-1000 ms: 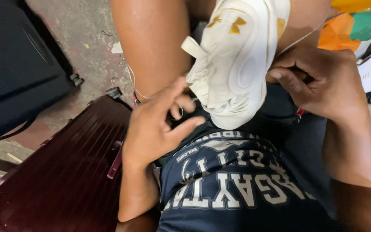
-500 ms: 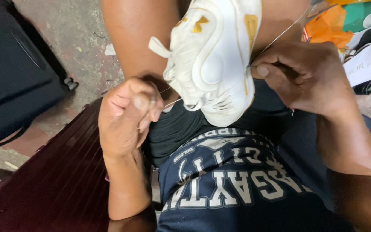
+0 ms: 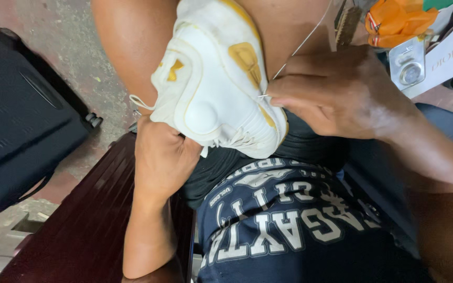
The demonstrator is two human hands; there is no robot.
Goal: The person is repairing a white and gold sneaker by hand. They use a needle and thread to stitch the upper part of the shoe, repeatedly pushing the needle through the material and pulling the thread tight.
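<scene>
Shoe (image 3: 211,84) now cupped by left hand (image 3: 161,157)

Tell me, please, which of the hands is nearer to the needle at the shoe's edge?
Right. The right hand pinches the needle at the white shoe; the left hand grips the shoe's other side, away from the needle.

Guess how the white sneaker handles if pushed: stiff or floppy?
Probably fairly stiff: the white sneaker keeps its moulded shape under the left hand. Likely light, braced single-handed. The right hand pinches a needle at its sole edge.
</scene>
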